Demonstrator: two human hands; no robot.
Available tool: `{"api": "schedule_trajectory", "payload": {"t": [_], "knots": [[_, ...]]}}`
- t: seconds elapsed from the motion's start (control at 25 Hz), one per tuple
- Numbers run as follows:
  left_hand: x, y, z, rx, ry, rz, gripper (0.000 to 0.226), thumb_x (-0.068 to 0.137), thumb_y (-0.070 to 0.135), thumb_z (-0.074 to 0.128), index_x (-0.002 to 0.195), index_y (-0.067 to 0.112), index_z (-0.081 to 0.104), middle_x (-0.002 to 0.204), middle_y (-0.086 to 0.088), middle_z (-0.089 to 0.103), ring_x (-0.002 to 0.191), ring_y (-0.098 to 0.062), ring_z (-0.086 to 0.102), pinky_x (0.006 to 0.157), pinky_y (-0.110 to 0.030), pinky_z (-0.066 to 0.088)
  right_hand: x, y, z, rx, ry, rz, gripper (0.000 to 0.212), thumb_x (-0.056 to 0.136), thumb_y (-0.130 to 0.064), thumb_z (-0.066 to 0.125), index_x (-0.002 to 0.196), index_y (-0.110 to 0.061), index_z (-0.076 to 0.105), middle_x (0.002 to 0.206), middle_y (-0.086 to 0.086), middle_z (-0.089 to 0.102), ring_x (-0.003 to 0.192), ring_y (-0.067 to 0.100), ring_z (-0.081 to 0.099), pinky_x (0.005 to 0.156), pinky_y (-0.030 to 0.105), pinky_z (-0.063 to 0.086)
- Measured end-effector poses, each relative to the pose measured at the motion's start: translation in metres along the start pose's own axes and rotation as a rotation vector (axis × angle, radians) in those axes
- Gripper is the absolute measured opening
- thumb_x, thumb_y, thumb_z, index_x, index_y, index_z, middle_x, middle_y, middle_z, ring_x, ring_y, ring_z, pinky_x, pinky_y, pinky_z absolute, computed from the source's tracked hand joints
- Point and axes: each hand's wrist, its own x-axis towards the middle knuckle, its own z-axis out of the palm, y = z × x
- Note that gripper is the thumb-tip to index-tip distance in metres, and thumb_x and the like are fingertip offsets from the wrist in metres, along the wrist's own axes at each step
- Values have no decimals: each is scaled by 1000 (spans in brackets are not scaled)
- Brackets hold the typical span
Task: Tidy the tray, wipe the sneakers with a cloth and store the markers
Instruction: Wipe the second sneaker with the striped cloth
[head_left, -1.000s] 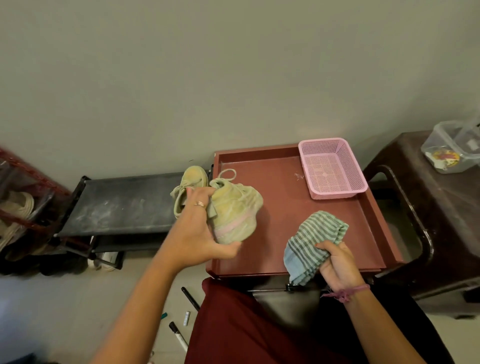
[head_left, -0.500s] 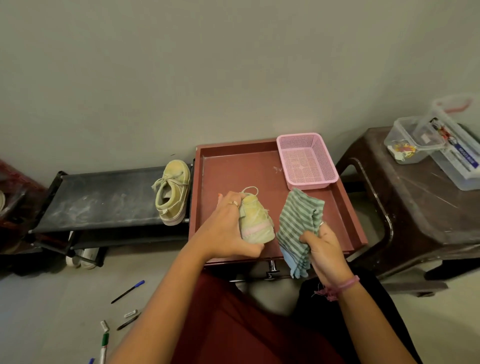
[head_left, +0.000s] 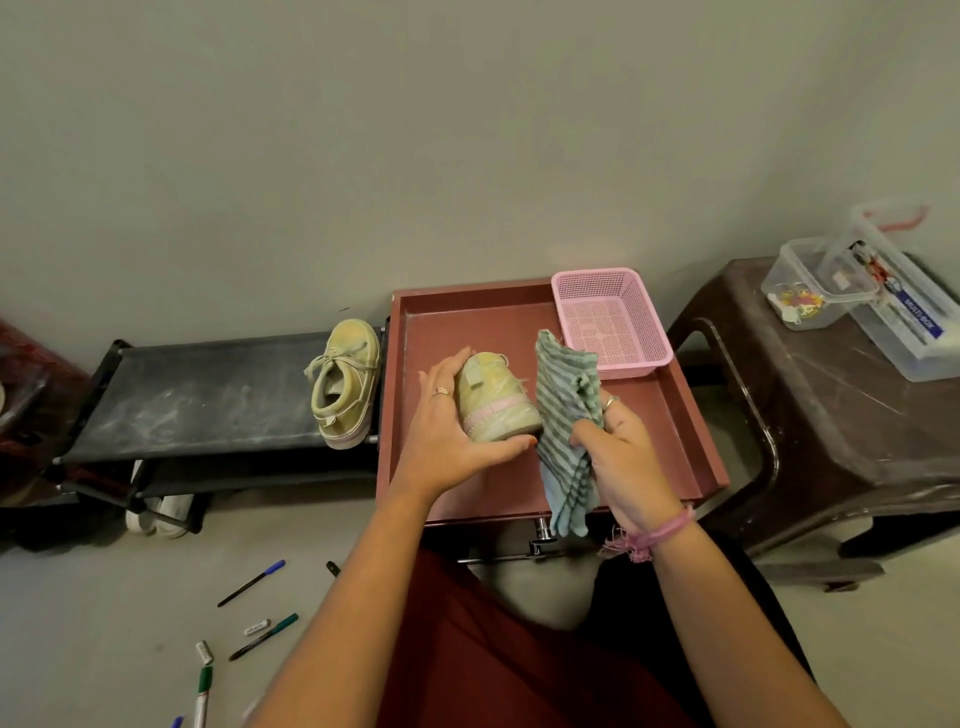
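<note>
Red tray (head_left: 675, 410) as the landmark, set against the wall. Above its middle, a yellow-green sneaker (head_left: 496, 397) with a pink stripe, gripped by the left hand (head_left: 452, 431): fingers curled over the top, thumb hooked under the sole, ring on one finger. Just right of that sneaker and touching it, a green-and-blue striped cloth (head_left: 566, 415), bunched and pinched in the curled fingers of the right hand (head_left: 618, 457), its lower end hanging past the tray's near edge. Pink thread band on the right wrist. In the tray's far right corner, a pink mesh basket (head_left: 610, 322), standing upright. Left of the tray, just beside its rim, the second sneaker (head_left: 345, 382), laces showing, resting at the right end of a dusty black shoe rack (head_left: 208, 400). Beneath that rack, a pair of white shoes (head_left: 158, 512). On the floor, near-left of the tray, scattered markers: a blue-capped marker (head_left: 252, 583), a teal-capped marker (head_left: 264, 636), a green marker (head_left: 202, 693), and two loose white caps (head_left: 257, 626) nearby. Right of the tray, a dark brown stool (head_left: 831, 415) carrying a clear plastic box (head_left: 810, 286) with small colourful bits inside, and a longer clear box (head_left: 909, 322) touching it.
</note>
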Motion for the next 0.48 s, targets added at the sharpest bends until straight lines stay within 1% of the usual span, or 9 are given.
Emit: {"api": "schedule_trajectory", "payload": {"t": [0.08,0.12,0.16,0.2,0.28,0.32,0.4,0.44,0.48], "knots": [[-2,2,7,-31,24,23,105,52,52,84,141,35,31,126,43,29,126,-3,38,114,-41,29,2,-8,4,-33,-30,-43,49,85,15,38,116,-14,62,105,-2,70,99,11,66,84,28,53],[-3,3,10,-54,33,40,102,53,49,85,140,38,32,126,45,30,127,-3,39,114,-45,30,3,-11,7,-133,-51,-82,49,85,14,38,121,-11,60,107,-3,69,99,6,64,84,24,51],[-2,4,14,-75,44,48,99,54,47,85,138,40,34,127,42,33,126,-5,41,112,-42,34,5,-13,12,-306,-64,-132,51,84,12,39,127,-9,56,116,-1,66,105,4,61,90,22,48],[-1,4,18,-101,47,40,96,54,45,85,136,41,36,128,37,37,126,-6,43,109,-36,38,6,-14,17,-539,-93,-197,56,84,10,39,135,-8,50,130,3,57,118,8,53,100,23,41],[2,-1,22,-149,15,-41,94,54,43,82,136,39,37,129,25,45,124,-11,49,101,-22,41,3,-6,29,-1022,-176,-316,61,84,7,39,143,-8,36,151,9,32,141,21,27,117,35,22],[2,-2,22,-147,-20,-80,92,56,44,77,138,31,37,129,19,47,123,-16,51,98,-18,40,-3,0,34,-1206,-199,-400,63,82,7,43,144,-7,35,153,12,27,143,27,22,117,43,21],[3,-3,20,-134,-32,-68,81,68,50,63,138,16,40,129,7,47,122,-19,51,100,-15,37,-14,13,38,-1491,-198,-634,68,71,11,55,137,-2,45,147,17,38,137,36,34,105,55,37],[3,-3,19,-141,1,-25,74,71,49,61,135,17,42,128,5,49,121,-17,50,103,-19,38,-16,18,36,-1551,-188,-695,68,67,11,56,134,-1,49,143,18,44,132,38,40,98,57,43],[3,0,17,-137,27,9,69,72,48,63,132,21,43,127,4,51,120,-15,51,104,-25,40,-15,19,35,-1562,-168,-721,68,66,10,53,134,-1,49,142,18,45,131,38,42,96,56,45]]}}
